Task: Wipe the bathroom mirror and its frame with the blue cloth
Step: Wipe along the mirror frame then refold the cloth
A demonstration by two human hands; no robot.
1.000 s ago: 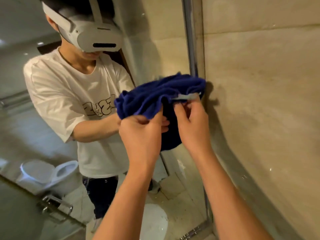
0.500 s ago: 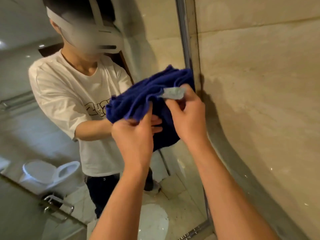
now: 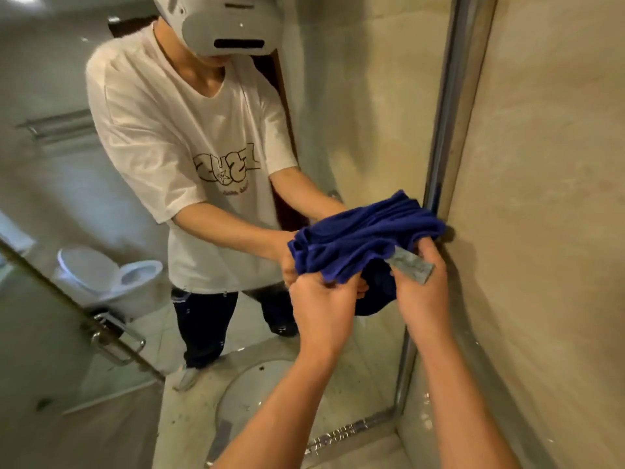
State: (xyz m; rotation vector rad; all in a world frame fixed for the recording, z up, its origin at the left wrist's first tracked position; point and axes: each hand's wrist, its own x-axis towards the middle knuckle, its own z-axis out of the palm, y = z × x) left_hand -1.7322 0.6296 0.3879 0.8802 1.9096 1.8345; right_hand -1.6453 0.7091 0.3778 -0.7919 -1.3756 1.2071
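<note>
The blue cloth (image 3: pixel 365 242) is bunched up in front of the mirror (image 3: pixel 355 96), close to its metal frame (image 3: pixel 449 106) on the right edge. My left hand (image 3: pixel 321 309) grips the cloth's lower left folds. My right hand (image 3: pixel 422 299) holds its right side, fingers curled round the fabric beside a grey label (image 3: pixel 411 264). The cloth's far end touches or nearly touches the frame. The mirror reflects a person in a white T-shirt with both hands on the cloth.
A beige tiled wall (image 3: pixel 548 198) runs along the right of the frame. The mirror reflects a white toilet (image 3: pixel 111 279), a glass door with a metal handle (image 3: pixel 115 343) and a wet floor. The frame's bottom rail (image 3: pixel 351 431) lies low.
Both hands and the cloth have dropped lower along the frame's right side. The view has tilted down, showing more of the floor reflection and the bottom rail.
</note>
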